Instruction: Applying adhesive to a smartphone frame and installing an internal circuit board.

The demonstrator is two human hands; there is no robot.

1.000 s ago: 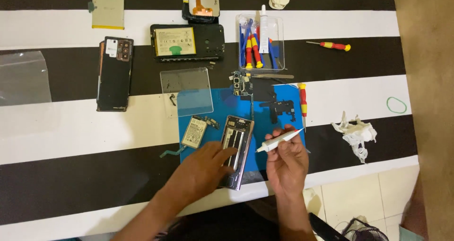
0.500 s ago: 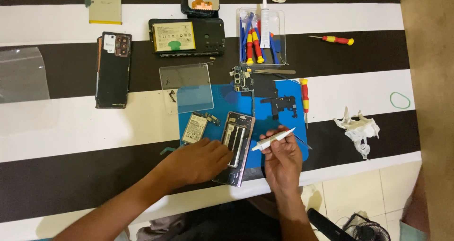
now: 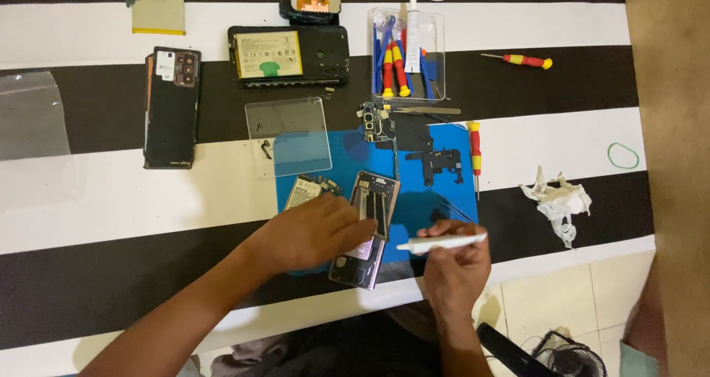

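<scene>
Head view, looking down: left hand (image 3: 314, 233) has slid further onto the opened phone frame (image 3: 367, 225) than a second ago, fingers spread flat and pinning it on the blue mat (image 3: 444, 192). Right hand (image 3: 455, 262) has turned the white pen-like tool (image 3: 441, 243) nearly level, fingers pinched around it, tip toward the frame. Looks steadied for close work on the striped surface (image 3: 111, 199).

Blue mat (image 3: 444, 199), black-and-white striped tablecloth (image 3: 111, 199)
</scene>
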